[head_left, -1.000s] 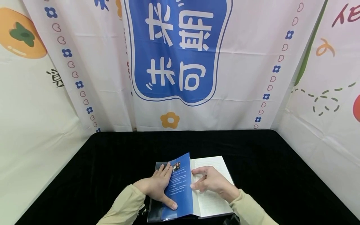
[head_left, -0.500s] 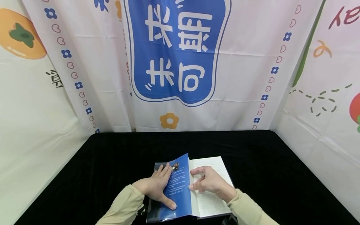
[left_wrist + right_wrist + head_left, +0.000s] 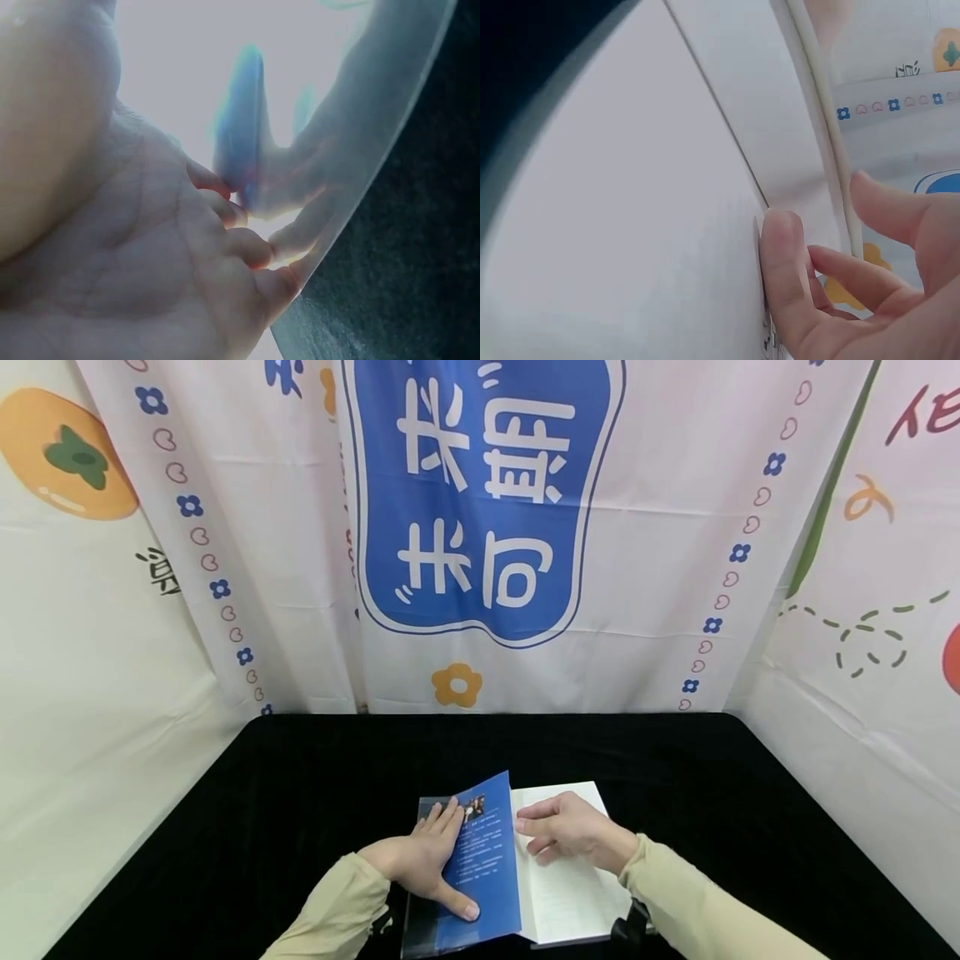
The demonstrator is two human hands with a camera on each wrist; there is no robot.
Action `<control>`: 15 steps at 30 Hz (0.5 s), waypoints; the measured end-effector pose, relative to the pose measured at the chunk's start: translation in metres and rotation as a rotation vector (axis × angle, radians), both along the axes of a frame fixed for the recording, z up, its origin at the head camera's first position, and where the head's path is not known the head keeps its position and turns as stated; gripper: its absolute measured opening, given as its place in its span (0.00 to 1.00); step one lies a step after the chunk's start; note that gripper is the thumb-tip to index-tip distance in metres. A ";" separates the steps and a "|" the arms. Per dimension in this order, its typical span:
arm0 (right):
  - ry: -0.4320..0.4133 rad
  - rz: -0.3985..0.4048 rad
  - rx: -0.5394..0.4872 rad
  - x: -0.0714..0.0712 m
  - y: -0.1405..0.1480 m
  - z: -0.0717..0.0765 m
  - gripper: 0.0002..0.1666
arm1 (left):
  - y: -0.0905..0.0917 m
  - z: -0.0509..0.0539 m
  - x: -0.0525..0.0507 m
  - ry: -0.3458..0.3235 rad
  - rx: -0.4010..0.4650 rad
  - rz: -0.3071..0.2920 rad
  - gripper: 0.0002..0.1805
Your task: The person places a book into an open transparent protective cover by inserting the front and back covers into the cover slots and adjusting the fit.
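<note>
An open book (image 3: 570, 902) lies near the front of the black table, its white printed page on the right. On its left side a blue cover flap (image 3: 491, 860) with white text and a small photo stands slightly raised, over what looks like a clear plastic jacket (image 3: 422, 927). My left hand (image 3: 431, 860) rests on the flap with fingers spread and thumb out. In the left wrist view the palm (image 3: 150, 240) is beside a shiny, glare-washed sheet. My right hand (image 3: 573, 835) hovers by the book's inner fold, fingers loosely bent. In the right wrist view one fingertip (image 3: 784, 232) appears against the page.
The black tabletop (image 3: 337, 760) extends around the book. White printed curtains (image 3: 652, 568) hang behind it and on both sides. A dark wrist strap (image 3: 632, 927) sits at the right sleeve, covering the page's lower corner.
My right fingers have drawn closer together and the hand has shifted slightly right, away from the blue flap's edge. My left hand stays on the flap. The head view has shifted a little.
</note>
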State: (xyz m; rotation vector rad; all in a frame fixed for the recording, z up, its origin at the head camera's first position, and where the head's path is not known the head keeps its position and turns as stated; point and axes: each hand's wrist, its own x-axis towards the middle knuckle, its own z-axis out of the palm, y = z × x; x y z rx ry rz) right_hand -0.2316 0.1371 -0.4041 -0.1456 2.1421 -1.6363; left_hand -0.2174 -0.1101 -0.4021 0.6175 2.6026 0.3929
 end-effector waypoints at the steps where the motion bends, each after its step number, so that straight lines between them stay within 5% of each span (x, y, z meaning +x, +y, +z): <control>1: -0.009 -0.001 0.013 -0.002 0.000 0.001 0.25 | 0.000 0.000 0.000 0.000 0.001 0.002 0.74; 15: -0.020 -0.023 0.085 -0.013 -0.006 0.001 0.22 | 0.000 -0.001 0.000 0.003 -0.010 0.006 0.74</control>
